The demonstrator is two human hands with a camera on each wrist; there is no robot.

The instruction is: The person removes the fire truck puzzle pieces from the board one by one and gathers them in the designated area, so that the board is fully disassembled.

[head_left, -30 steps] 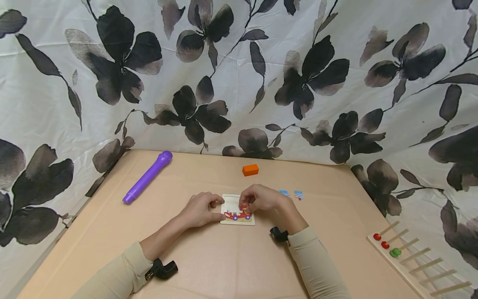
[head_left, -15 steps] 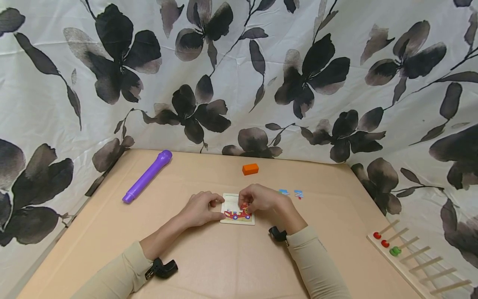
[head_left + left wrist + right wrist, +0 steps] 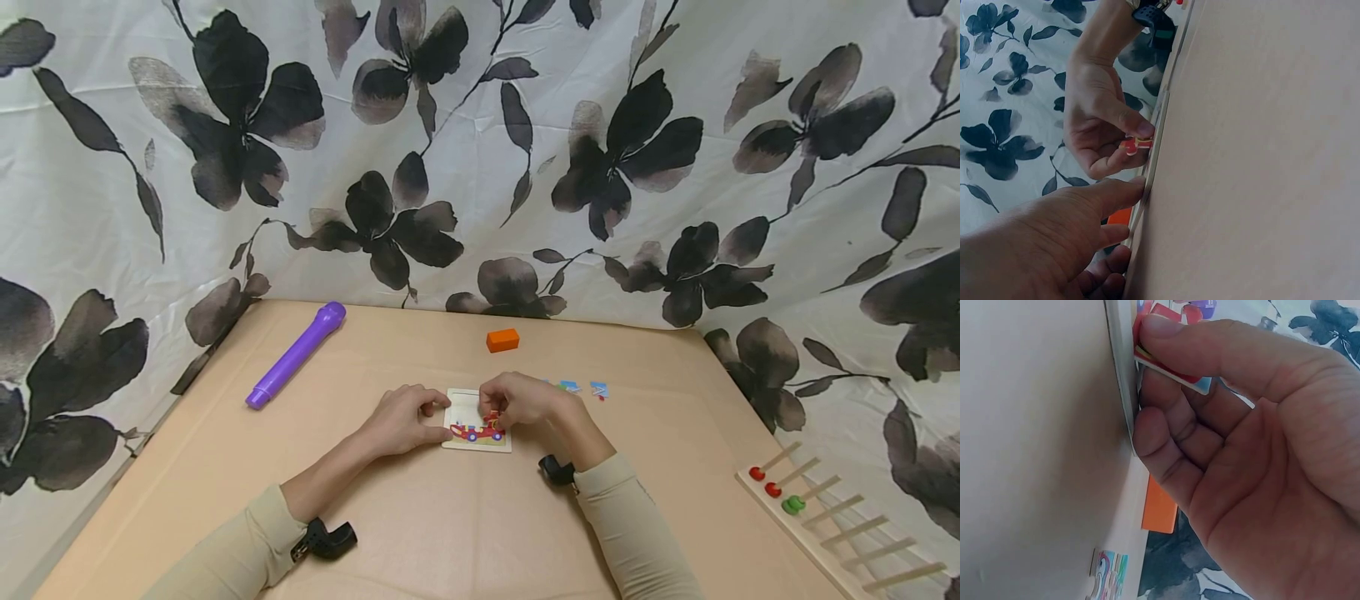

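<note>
The puzzle tray (image 3: 464,403) lies flat on the table (image 3: 420,517), its near part filled with a red vehicle picture (image 3: 480,434) and its far left part showing bare base. At the tray's left edge, the left hand (image 3: 405,422) grips with thumb and bent index finger set apart along the rim. Over the tray's right side, the right hand (image 3: 528,396) pinches a small red puzzle piece (image 3: 1131,146) between thumb and fingers, and this hand blocks the head view of the tray's far right corner.

Just right of the tray, partly behind the right hand, sit loose blue-topped pieces (image 3: 599,390); how many the hand covers cannot be told. Beyond the tray stands an orange block (image 3: 502,341), apart from both hands. Well off to the tray's far left, a purple rod (image 3: 296,356) lies slanted. Well to the tray's near right is a wooden peg rack (image 3: 832,533) with red beads (image 3: 773,490) and a green bead (image 3: 793,505) on its far pegs. Behind the tray and table hangs a floral cloth (image 3: 495,192). Nearer than the tray, a black wrist device (image 3: 330,540) juts from the left sleeve (image 3: 232,546).
</note>
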